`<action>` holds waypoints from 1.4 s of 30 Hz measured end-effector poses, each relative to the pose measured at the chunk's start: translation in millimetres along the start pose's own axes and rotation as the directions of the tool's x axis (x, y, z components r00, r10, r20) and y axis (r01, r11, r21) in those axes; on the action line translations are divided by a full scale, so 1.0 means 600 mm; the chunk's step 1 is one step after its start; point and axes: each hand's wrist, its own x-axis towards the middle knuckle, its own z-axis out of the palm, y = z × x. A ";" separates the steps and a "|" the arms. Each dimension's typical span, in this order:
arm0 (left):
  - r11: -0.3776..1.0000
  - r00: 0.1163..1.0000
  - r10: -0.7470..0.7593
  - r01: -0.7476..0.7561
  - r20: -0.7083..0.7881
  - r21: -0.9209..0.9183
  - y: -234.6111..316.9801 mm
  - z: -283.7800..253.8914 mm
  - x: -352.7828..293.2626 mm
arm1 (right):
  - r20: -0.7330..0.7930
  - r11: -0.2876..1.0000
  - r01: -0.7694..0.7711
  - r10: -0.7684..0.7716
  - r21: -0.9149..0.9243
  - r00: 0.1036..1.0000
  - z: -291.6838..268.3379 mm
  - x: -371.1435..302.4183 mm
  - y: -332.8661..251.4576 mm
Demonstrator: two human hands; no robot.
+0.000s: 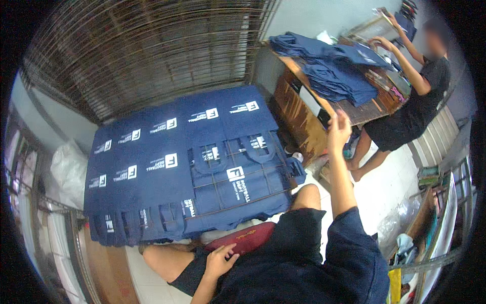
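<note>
Navy blue printed fabric bags (177, 137) with white print lie in overlapping rows on a wire rack in front of me; some show handles. My left hand (221, 261) rests low by my thigh, fingers loosely spread, beside a dark red cushion-like item (245, 238). It holds nothing that I can see. Raised to the right, my right hand (339, 131) is near the corner of a wooden table (324, 114). Its fingers are loosely bent and apart, with nothing visible in them. Whether it touches the table edge is unclear.
Piles of navy fabric (336, 81) lie on the wooden table. A co-worker (425, 96) stands behind it, arms raised at a tilted frame (372, 28). Stacked wire racks (147, 50) lean upright at the back. Clear plastic (70, 169) bulges at left; shelving (430, 263) stands at right.
</note>
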 end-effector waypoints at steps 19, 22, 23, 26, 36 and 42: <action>0.990 0.980 -0.143 0.144 -0.139 0.000 0.008 0.044 0.027 | 0.296 0.495 0.165 0.199 -0.853 0.934 0.069 0.352 0.052; 0.991 0.990 -0.112 0.117 -0.081 0.058 0.024 0.055 0.019 | 0.288 0.374 0.171 0.284 -0.912 0.915 0.094 0.346 0.032; 0.993 0.993 -0.097 0.101 -0.070 0.068 0.023 0.060 0.016 | 0.279 0.325 0.181 0.288 -0.928 0.916 0.101 0.341 0.028; 0.995 0.996 -0.069 0.073 -0.062 0.070 0.023 0.061 0.016 | 0.260 0.333 0.153 0.304 -0.930 0.917 0.110 0.343 0.052; 0.995 0.995 -0.096 0.096 -0.021 0.003 0.055 0.031 0.082 | 0.240 0.386 0.330 -0.264 -0.861 0.934 0.044 0.374 0.017; 0.768 0.983 -0.061 0.155 0.171 -0.622 0.126 0.030 0.236 | 0.281 0.536 0.660 -0.623 -0.527 0.730 -0.052 0.312 -0.174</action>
